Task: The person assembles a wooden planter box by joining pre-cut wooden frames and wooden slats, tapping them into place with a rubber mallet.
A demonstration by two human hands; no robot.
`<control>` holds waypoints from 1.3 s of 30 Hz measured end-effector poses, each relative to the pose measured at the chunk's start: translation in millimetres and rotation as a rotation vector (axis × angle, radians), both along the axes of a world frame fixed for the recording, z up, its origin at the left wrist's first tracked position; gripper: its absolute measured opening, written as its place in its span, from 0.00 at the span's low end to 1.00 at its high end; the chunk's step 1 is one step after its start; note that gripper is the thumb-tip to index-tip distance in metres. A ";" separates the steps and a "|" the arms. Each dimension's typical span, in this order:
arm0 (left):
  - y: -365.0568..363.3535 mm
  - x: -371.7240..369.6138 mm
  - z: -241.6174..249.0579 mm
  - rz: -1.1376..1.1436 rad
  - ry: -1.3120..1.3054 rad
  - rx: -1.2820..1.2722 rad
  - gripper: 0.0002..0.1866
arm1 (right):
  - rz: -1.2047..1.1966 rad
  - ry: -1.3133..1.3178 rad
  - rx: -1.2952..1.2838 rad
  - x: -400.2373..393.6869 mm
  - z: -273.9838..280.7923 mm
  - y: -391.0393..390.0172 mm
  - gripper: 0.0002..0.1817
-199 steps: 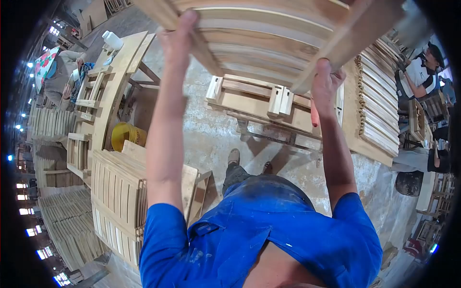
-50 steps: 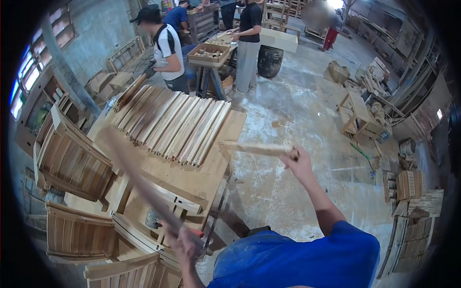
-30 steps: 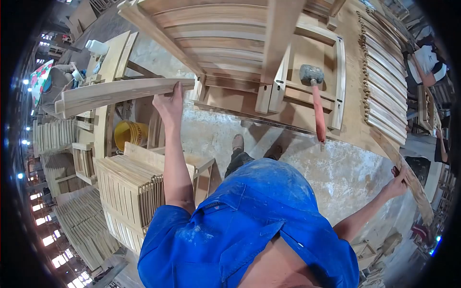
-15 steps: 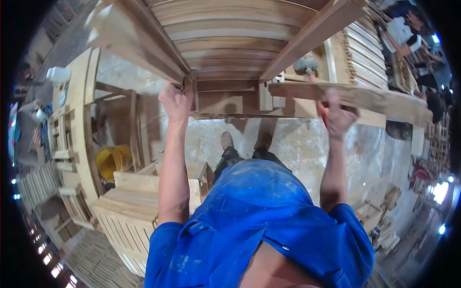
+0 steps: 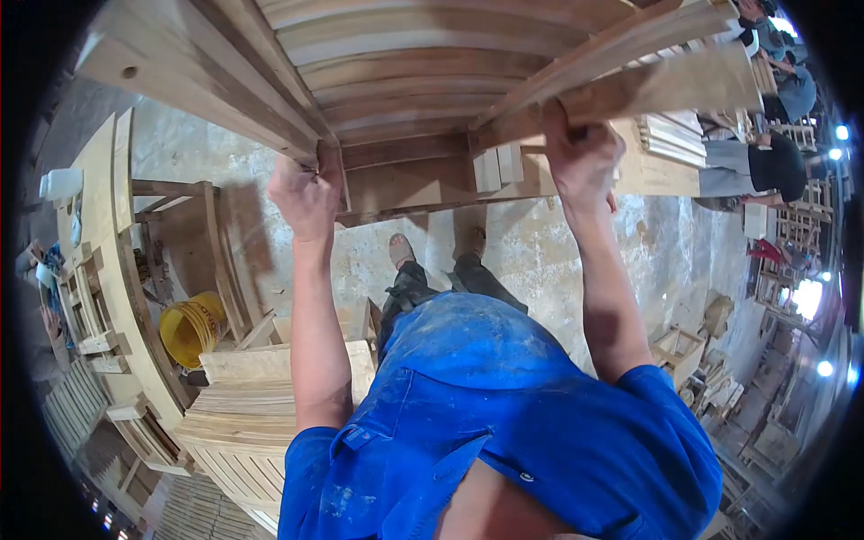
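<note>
A slatted wooden frame (image 5: 423, 74) fills the top middle of the head view, with a long rail down each side. My left hand (image 5: 306, 193) is closed round the lower end of its left rail (image 5: 229, 103). My right hand (image 5: 583, 164) is closed on a wooden board (image 5: 670, 88) that lies along the outside of the frame's right side. The thumb points up and the other fingers are partly hidden. Between my hands, below the slats, are a wooden crosspiece (image 5: 409, 151) and short pale blocks (image 5: 498, 168).
To the left stand a wooden workbench (image 5: 126, 261) and a yellow bucket (image 5: 191, 328). A stack of slatted wooden pieces (image 5: 236, 409) sits by my left elbow. At right, a person in dark clothing (image 5: 778, 168) is near stacked slats (image 5: 670, 137). Wooden parts (image 5: 711, 387) lie further right.
My right hand has moved up and left, bringing the board against the frame's right side. The frame appears larger and nearer. My left hand keeps its grip on the left rail.
</note>
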State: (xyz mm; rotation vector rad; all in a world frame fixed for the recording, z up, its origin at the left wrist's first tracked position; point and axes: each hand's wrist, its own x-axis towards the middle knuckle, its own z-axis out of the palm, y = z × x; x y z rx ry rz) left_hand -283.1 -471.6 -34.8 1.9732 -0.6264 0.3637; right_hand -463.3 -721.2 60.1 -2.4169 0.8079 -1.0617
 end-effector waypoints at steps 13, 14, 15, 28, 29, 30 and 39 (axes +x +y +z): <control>0.9 -16.5 8.7 -0.027 0.305 -0.142 0.09 | 0.047 0.590 0.165 -31.5 -27.1 -26.6 0.33; 7.8 -23.8 7.9 0.083 0.289 -0.012 0.12 | 0.004 0.508 0.073 -49.2 -45.3 -38.8 0.40; 13.2 -36.8 3.3 0.233 0.204 0.003 0.14 | -0.064 0.595 0.105 -63.7 -32.0 -45.6 0.44; -267.8 -181.3 1.1 -0.605 -0.217 0.411 0.33 | 0.070 0.191 1.064 -209.2 -66.0 -159.2 0.26; -298.0 -184.2 -5.3 -0.618 -0.271 0.466 0.37 | 0.068 0.062 0.824 -228.8 -75.5 -172.4 0.28; -322.1 -188.3 -11.4 -0.633 -0.321 0.523 0.41 | 0.079 0.052 0.822 -246.1 -79.3 -189.6 0.28; -396.6 -198.5 -60.6 -0.630 -0.307 0.778 0.35 | -0.076 0.361 0.569 -283.4 -118.8 -299.5 0.33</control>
